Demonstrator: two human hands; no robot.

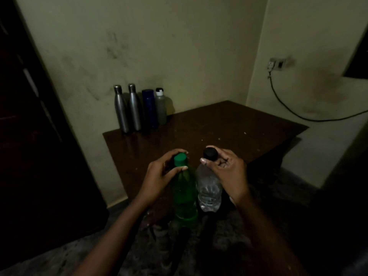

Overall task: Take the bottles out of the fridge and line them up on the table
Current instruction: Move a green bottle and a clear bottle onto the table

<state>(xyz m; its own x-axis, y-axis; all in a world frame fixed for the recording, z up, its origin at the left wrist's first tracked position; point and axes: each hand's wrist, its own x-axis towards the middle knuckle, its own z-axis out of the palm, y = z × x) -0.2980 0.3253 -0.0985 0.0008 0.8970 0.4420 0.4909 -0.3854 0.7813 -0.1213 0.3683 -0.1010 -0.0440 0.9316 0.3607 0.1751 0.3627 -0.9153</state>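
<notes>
My left hand [161,174] grips the neck of a green plastic bottle [184,194] just under its green cap. My right hand [225,172] holds a clear plastic bottle [209,193] by the neck below its black cap. Both bottles hang upright, side by side, in front of the near edge of a dark wooden table [219,128]. Along the table's back left edge, against the wall, stand two steel bottles [127,110], a dark blue bottle [149,108] and a grey bottle with a white cap [161,108] in a row.
A dark tall cabinet or door [29,136] fills the left side. A wall socket [275,63] with a black cable [294,112] hangs on the right wall beyond the table. The room is dim; the floor below is patterned.
</notes>
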